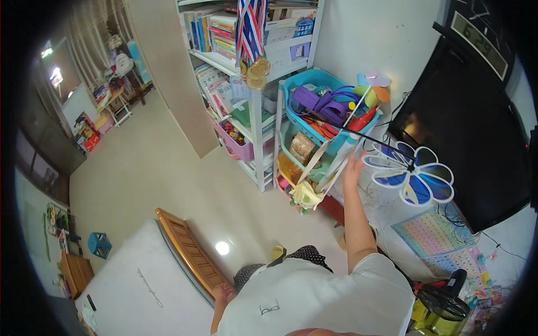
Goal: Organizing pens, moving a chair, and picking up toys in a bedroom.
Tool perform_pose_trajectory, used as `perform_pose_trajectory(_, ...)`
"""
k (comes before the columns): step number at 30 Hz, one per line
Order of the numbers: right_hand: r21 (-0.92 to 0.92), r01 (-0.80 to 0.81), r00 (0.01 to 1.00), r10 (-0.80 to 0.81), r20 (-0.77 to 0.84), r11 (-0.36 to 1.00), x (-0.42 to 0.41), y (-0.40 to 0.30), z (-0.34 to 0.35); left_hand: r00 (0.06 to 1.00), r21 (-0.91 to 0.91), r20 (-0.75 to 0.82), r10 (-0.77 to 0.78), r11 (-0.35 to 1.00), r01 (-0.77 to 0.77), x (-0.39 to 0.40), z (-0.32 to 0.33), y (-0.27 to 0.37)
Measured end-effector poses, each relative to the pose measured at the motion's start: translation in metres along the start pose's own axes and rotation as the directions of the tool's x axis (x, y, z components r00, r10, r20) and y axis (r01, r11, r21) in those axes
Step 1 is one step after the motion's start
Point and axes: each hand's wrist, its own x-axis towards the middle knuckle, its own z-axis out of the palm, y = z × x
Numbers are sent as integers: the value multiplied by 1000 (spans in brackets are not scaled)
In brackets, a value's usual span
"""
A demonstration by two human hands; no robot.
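Note:
My right hand (pixel 354 166) is stretched forward at the right side of a tiered storage rack, beside its upright; whether it touches the rack is unclear. The rack's blue top basket (pixel 311 130) holds purple and red items and a multicoloured pinwheel (pixel 371 95). A larger flower-shaped pinwheel (pixel 410 168) on a black stick leans out over the right side. Below hangs a pale yellow pouch (pixel 307 195) on straps. Near the wooden footboard (pixel 195 252) of a bed is my left hand (pixel 224 292), low and with bent fingers; its grip cannot be made out.
A white shelf unit (pixel 255 126) with books and hanging medals (pixel 257 71) stands behind the rack. At the right is a television (pixel 466 134). A mattress (pixel 147 273) lies at lower left, with a blue stool (pixel 100 245) beyond. A black fan-like object (pixel 443 301) sits lower right.

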Motion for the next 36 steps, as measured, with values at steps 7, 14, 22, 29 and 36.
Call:
perform_pose_trajectory(7, 243, -7, 944, 87, -319, 970, 68, -7, 17, 804, 943, 210, 556, 104, -318, 57, 47, 91)
perform_pose_trajectory(14, 266, 206, 895, -72, -439, 942, 65, -107, 58, 920, 574, 298, 256, 722, -387, 222, 95, 284)
perform_pose_trajectory(22, 158, 308, 886, -222, -408, 938, 114, -251, 39, 845, 490, 520, 126, 766, -416, 191, 312, 422)
perform_pose_trajectory(29, -4, 466, 800, -423, -425, 885, 191, -343, 34, 844, 544, 537, 6, 761, -352, 211, 330, 381)
perform_pose_trajectory(36, -146, 564, 774, -581, -252, 813, 325, -309, 59, 888, 575, 459, 27, 753, -320, 232, 319, 380)
